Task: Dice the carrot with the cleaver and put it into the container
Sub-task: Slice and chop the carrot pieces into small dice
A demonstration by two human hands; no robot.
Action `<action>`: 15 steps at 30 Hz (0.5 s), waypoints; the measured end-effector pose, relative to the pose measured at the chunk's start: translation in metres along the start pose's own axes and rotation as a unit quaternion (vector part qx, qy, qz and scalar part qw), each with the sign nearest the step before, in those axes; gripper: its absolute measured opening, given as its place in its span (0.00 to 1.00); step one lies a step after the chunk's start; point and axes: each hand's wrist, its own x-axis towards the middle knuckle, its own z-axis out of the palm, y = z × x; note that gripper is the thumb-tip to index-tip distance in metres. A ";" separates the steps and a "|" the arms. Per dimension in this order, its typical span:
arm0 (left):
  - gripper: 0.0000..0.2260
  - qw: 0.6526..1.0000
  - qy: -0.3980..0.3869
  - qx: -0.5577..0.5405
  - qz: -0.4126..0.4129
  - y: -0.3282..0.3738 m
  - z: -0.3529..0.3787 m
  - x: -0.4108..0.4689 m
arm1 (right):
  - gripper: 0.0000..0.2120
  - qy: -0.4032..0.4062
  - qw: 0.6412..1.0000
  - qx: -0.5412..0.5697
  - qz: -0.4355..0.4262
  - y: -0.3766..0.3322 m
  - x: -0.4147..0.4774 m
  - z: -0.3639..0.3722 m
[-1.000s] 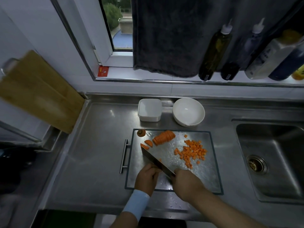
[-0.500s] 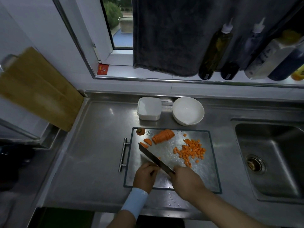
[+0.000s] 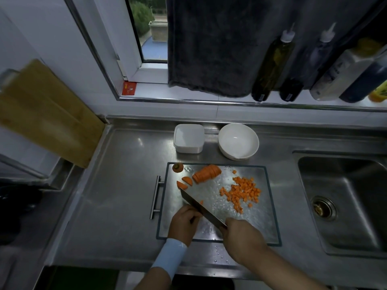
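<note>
1. the counter (image 3: 117,195) was brushed steel, dully shiny.
2. the cutting board (image 3: 251,227) was metal too, wet and glinting.
3. the cleaver (image 3: 201,208) i held had a dark, matt blade.
4. the container (image 3: 188,141) was white, matt plastic; the bowl (image 3: 238,141) was glossy.
5. the leaning board (image 3: 46,114) was bare wood; the towel (image 3: 209,45) was rough dark cloth.
6. the carrot (image 3: 206,173) had smooth cut faces.

Dim, bluish; window (image 3: 146,28) daylight; counter (image 3: 125,185) glare; edges warped, soft.

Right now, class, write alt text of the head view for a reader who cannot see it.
A right hand holds a cleaver over a steel cutting board, left hand curled beside its blade. Diced carrot lies right; a white container stands behind, empty.
</note>
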 end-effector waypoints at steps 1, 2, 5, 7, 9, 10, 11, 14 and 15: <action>0.05 1.000 0.001 -0.002 -0.003 -0.001 0.000 0.000 | 0.07 -0.001 1.000 -0.002 0.000 0.000 0.000 0.001; 0.05 1.000 0.002 -0.001 -0.004 -0.001 0.000 0.000 | 0.06 -0.003 1.000 -0.003 -0.001 0.000 0.001 0.002; 0.06 1.000 -0.002 0.002 0.000 0.000 0.000 0.001 | 0.04 -0.011 1.000 -0.006 0.000 0.000 0.003 0.004; 0.06 1.000 -0.010 0.004 0.000 0.000 0.000 0.000 | 0.04 -0.017 1.000 0.000 0.005 0.001 0.005 0.007; 0.06 1.000 -0.012 0.002 -0.003 -0.001 0.000 0.000 | 0.04 -0.019 1.000 0.010 0.014 0.002 0.007 0.011; 0.07 1.000 -0.011 -0.001 -0.009 -0.001 -0.001 0.000 | 0.04 -0.019 1.000 0.013 0.016 0.004 0.008 0.013; 0.07 1.000 -0.011 -0.003 -0.014 0.000 -0.002 0.000 | 0.04 -0.019 1.000 0.014 0.016 0.004 0.010 0.016; 0.07 1.000 -0.014 0.001 -0.005 0.003 -0.004 0.002 | 0.05 -0.011 1.000 0.023 0.010 0.004 0.017 0.022; 0.07 1.000 -0.015 0.004 -0.001 0.004 -0.005 0.002 | 0.05 -0.008 1.000 0.025 0.005 0.003 0.021 0.023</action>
